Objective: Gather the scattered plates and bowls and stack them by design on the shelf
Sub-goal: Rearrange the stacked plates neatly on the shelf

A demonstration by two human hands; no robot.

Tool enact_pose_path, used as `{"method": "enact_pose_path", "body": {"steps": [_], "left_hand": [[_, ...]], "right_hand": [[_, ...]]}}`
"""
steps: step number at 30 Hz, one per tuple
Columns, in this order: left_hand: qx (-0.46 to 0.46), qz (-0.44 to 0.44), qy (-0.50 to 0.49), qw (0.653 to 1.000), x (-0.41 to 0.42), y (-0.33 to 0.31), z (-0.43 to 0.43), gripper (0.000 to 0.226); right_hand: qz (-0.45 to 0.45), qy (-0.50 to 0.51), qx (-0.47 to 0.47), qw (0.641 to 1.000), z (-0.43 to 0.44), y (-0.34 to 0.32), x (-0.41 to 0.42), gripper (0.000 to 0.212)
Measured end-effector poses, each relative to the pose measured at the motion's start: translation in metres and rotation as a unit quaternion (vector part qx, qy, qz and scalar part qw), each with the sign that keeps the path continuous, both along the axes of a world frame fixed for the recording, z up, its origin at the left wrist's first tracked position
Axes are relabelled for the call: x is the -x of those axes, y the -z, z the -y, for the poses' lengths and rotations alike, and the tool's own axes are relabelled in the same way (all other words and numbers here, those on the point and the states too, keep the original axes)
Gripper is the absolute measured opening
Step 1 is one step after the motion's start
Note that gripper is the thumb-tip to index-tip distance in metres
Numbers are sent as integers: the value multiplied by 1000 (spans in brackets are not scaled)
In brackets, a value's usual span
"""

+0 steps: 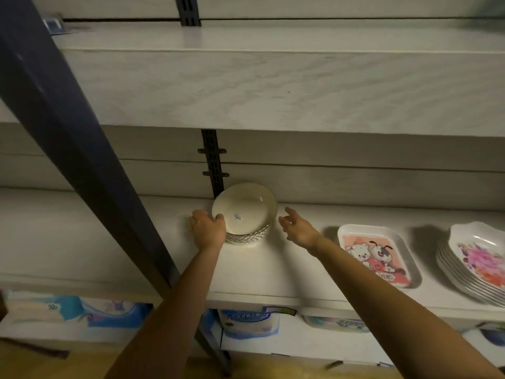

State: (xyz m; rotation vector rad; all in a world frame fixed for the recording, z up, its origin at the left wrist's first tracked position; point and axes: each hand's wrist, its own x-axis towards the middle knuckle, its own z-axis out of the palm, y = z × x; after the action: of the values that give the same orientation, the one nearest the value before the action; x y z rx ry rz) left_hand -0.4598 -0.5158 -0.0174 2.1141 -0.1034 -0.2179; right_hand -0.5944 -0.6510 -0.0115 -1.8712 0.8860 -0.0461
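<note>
A stack of cream bowls with patterned sides stands at the back of the middle shelf, tipped a little toward me. My left hand grips the stack's left rim, thumb over the edge. My right hand hovers just right of the stack, fingers spread, holding nothing and not touching it. Further right lies a rectangular cartoon-print tray, and beyond it a stack of floral plates at the frame's right edge.
A dark metal upright slants across the left side, close to my left arm. An upper shelf board overhangs the bowls. Packs of tissue fill the shelf below.
</note>
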Motion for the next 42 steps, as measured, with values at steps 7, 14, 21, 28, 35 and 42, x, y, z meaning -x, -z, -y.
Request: {"method": "enact_pose_path", "body": {"steps": [7, 14, 21, 28, 35, 42], "left_hand": [[-4, -80, 67, 995, -21, 17, 9, 54], [37, -93, 67, 993, -25, 22, 12, 45], [76, -113, 53, 989, -25, 27, 14, 43], [-3, -62, 107, 992, 1, 22, 12, 45], [-46, -56, 173, 982, 30, 22, 8, 37], [-39, -79, 173, 981, 60, 16, -2, 35]], "right_hand": [[1, 30, -45, 999, -3, -3, -40, 59], [-48, 21, 34, 998, -1, 13, -53, 60], [-45, 29, 38, 998, 0, 20, -52, 70], [-42, 56, 46, 997, -1, 24, -23, 70], [-55, 76, 57, 994, -1, 30, 23, 67], [-57, 76, 57, 994, -10, 26, 55, 62]]}}
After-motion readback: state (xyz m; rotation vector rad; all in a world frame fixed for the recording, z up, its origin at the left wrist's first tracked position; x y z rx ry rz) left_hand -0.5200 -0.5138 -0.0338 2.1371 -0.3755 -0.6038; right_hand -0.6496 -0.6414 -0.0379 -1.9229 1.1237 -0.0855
